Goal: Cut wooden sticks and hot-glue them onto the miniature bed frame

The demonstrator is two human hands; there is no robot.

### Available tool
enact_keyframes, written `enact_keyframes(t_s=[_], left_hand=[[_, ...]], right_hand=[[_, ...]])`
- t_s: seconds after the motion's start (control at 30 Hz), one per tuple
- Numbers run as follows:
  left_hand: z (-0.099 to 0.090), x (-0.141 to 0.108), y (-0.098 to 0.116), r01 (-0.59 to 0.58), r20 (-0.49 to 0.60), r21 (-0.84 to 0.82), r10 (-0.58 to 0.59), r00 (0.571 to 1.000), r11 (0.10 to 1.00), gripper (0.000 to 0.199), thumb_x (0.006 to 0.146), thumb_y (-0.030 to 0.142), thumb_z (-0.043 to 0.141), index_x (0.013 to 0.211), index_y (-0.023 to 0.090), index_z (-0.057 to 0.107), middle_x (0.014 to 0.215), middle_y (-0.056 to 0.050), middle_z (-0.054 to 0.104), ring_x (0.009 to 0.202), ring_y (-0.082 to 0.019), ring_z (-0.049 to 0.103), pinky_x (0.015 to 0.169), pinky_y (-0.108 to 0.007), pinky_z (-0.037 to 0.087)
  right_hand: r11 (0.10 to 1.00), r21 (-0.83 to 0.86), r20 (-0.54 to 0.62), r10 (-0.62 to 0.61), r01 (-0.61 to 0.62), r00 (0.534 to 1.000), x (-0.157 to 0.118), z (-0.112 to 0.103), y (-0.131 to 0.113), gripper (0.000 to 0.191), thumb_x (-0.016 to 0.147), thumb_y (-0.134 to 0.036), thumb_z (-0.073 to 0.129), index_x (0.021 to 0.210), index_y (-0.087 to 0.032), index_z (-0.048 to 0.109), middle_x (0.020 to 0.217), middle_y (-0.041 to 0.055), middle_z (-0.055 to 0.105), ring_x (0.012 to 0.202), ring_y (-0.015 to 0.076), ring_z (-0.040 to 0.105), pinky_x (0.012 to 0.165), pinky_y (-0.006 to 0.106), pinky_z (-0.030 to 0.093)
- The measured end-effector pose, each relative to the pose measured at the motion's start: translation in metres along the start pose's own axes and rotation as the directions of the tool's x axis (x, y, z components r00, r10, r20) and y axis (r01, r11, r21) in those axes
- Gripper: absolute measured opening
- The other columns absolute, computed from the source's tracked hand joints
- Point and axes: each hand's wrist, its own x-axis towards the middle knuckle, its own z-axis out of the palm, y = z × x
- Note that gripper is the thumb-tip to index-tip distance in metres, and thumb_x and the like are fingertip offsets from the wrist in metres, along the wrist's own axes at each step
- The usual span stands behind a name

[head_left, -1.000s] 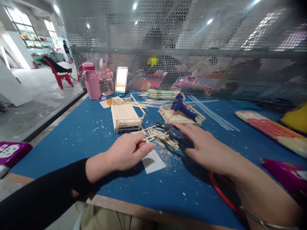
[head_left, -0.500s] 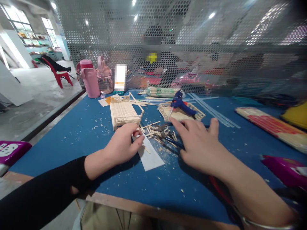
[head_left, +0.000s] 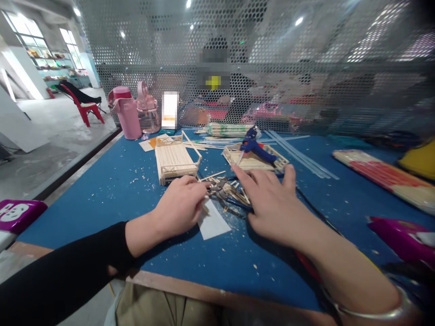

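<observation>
My left hand (head_left: 183, 203) has its fingers curled together over the left part of a white paper (head_left: 214, 222); what it holds, if anything, is hidden. The jaws of the pliers (head_left: 219, 186) lie close to its fingertips, on a heap of short cut sticks (head_left: 240, 192). My right hand (head_left: 272, 199) spreads above the blue plier handles, index finger stretched toward the glue gun. That blue glue gun (head_left: 255, 149) rests on a small stick tray (head_left: 231, 156). Behind my left hand stands a stick-built frame (head_left: 175, 156) with a slatted surface.
At the back are a pink flask (head_left: 127, 113), a clear pink bottle (head_left: 147, 111), a lit phone (head_left: 170, 108) and a bundle of sticks (head_left: 229, 130). Packed sticks (head_left: 384, 176) and a purple object (head_left: 401, 237) lie right. A perforated screen (head_left: 272, 68) stands behind.
My left hand has moved slightly right, its fingers closing nearer the plier jaws. My right hand has shifted a little left, with the pliers also slightly left.
</observation>
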Motion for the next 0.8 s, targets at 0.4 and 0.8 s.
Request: enact_keyframes(t_s=[0.4, 0.8], left_hand=[[-0.006, 0.003, 0.01, 0.464, 0.374, -0.861, -0.36, 0.855, 0.208, 0.015, 0.088, 0.026, 0.035, 0.087, 0.017, 0.047, 0.072, 0.0, 0.048, 0.051, -0.008, 0.036, 0.048, -0.021, 0.03], [0.0, -0.019, 0.025, -0.122, 0.211, 0.234, 0.072, 0.975, 0.965, 0.014, 0.083, 0.018, 0.046, 0.073, 0.015, 0.056, 0.071, -0.006, 0.064, 0.066, -0.021, 0.059, 0.06, -0.033, 0.047]], right_hand=[[0.612, 0.768, -0.012, 0.311, -0.19, 0.95, 0.005, -0.01, -0.005, 0.035, 0.076, -0.027, 0.047, 0.11, -0.021, 0.053, 0.077, 0.0036, 0.059, 0.066, 0.0183, 0.057, 0.067, 0.033, 0.05], [0.512, 0.749, 0.236, 0.387, -0.421, 0.891, 0.012, -0.002, -0.03, 0.03, 0.067, -0.021, 0.059, 0.097, -0.019, 0.056, 0.082, 0.003, 0.067, 0.071, 0.0172, 0.062, 0.069, 0.029, 0.047]])
